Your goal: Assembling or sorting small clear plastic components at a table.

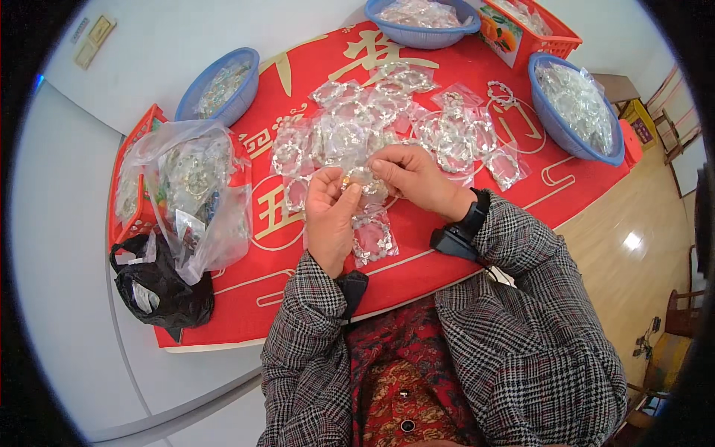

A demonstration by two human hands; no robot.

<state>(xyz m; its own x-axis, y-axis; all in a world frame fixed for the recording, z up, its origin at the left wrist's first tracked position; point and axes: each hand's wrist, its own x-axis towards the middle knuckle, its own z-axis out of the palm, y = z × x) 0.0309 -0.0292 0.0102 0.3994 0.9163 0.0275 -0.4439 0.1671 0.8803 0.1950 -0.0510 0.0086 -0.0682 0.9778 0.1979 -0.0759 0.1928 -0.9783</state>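
Note:
Between my two hands is a beaded bracelet (363,177), silvery with a small orange bit near the left fingers; whether it sits in a clear bag I cannot tell. My left hand (332,212) is closed, pinching its left side between thumb and fingers. My right hand (418,177) also pinches, gripping the upper right edge. Beyond and around them lies a loose heap of bagged bracelets (342,134), pale and silvery in clear plastic. Just below my fingers rests another bagged bracelet (374,240), and a further cluster of bagged bracelets (456,134) spreads to the right.
A red patterned cloth (238,313) covers the table. Blue baskets (249,89) of bagged goods stand at the back and right. Red baskets (153,115) sit far left and back right. A clear plastic bag (223,246) and a black bag (190,305) lie at the left edge.

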